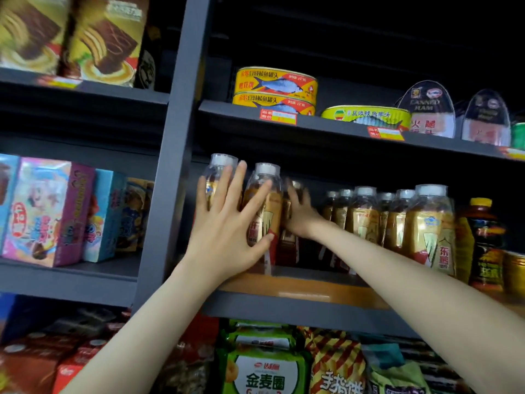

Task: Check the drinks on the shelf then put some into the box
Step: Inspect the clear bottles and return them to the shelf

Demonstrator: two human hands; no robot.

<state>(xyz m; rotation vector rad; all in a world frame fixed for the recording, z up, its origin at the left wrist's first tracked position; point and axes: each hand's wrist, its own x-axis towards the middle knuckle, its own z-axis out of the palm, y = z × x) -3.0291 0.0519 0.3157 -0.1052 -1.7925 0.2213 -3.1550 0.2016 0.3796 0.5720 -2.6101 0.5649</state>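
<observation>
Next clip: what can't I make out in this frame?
Head view:
- box: outside the frame.
- right hand: motion-blurred among the bottles; its grip unclear.
- Two front bottles' labels: partly covered by the left hand.
- price tags: print too blurred to read.

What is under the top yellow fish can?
Another yellow fish can just like it, lying on the dark shelf. The top can covers its lid, and a price tag hides a bit of its front.
</observation>
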